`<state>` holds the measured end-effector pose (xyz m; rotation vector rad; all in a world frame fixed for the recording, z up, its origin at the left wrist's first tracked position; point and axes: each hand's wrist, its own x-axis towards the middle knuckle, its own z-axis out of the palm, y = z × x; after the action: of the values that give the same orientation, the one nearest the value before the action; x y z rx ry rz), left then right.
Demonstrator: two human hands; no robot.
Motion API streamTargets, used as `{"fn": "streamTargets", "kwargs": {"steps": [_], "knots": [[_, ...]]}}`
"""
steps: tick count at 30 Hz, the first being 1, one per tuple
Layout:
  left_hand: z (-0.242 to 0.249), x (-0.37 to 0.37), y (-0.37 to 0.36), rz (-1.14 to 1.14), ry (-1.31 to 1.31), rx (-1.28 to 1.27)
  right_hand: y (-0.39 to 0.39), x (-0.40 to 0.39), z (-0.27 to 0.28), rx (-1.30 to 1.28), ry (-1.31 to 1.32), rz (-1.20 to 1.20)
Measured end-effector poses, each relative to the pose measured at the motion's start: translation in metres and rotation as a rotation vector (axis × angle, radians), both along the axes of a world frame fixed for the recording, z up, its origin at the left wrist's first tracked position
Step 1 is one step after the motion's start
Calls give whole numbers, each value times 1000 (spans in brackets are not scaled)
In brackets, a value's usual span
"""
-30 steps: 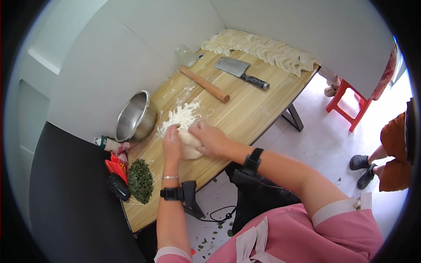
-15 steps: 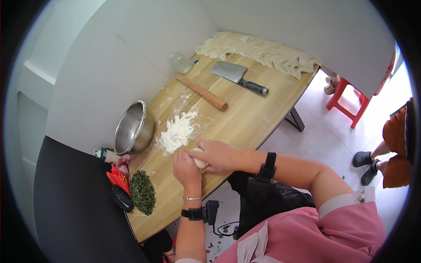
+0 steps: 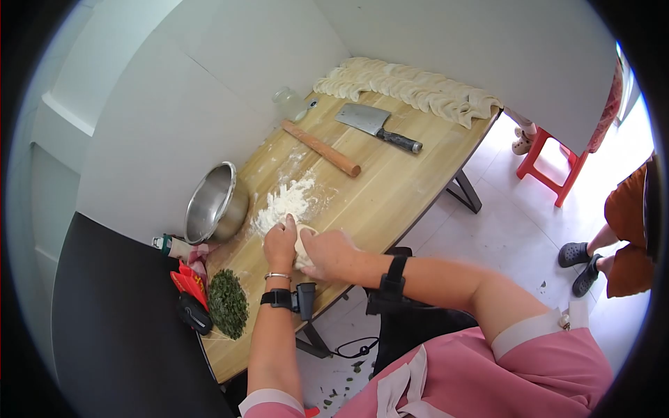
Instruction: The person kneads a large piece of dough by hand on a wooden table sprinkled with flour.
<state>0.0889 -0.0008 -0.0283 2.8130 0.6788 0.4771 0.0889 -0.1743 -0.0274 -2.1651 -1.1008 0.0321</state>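
A pale lump of dough [image 3: 302,249] sits between my two hands at the near side of the wooden table [image 3: 390,202]. My left hand [image 3: 279,245] is closed against its left side, thumb pointing up. From the right, my right hand [image 3: 330,253] wraps round it with bent fingers, which hide part of the lump. Just beyond the hands lies a heap of white flour [image 3: 289,200], spread loosely over the wood.
Beyond the flour lie a rolling pin [image 3: 322,148] and a cleaver [image 3: 376,127]. Rows of folded dough pieces [image 3: 411,87] line the far edge. At left are a steel bowl [image 3: 214,203] and chopped greens [image 3: 228,304]. A person [image 3: 624,237] stands right, near a red stool [image 3: 550,167].
Both hands have shifted slightly left with the dough, and my left hand has turned more upright beside it. My forearms have moved left too, and the view has shifted a little.
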Motion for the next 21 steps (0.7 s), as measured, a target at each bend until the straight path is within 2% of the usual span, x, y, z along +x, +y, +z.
{"fn": "streamTargets", "kwargs": {"steps": [1, 3, 5, 8, 10, 12, 15, 18, 21], "knots": [[6, -3, -4, -39, 75, -36, -3, -10, 1, -25, 70, -21], [18, -20, -16, -71, 102, -65, -10, -30, -1, 19, 53, -12], [16, -39, -20, -94, 133, -102, -19, -42, 2, 18, 176, 4], [-1, -62, -15, -132, 10, -251, -17, -39, -12, 116, 216, -7], [-26, -73, -24, -310, -230, 244, -27, -32, -9, 36, 198, 85], [-35, -71, -24, -265, -210, 271, -33, -14, 1, -112, 168, 164], [-43, -58, -15, -303, -252, 370, -32, 5, 7, -14, 101, 155], [-30, -39, -12, -207, -111, 263, -4, 31, -10, 63, 186, 262], [-11, -20, -10, -97, 15, 114, 8, 44, 3, -59, 276, 261]]}}
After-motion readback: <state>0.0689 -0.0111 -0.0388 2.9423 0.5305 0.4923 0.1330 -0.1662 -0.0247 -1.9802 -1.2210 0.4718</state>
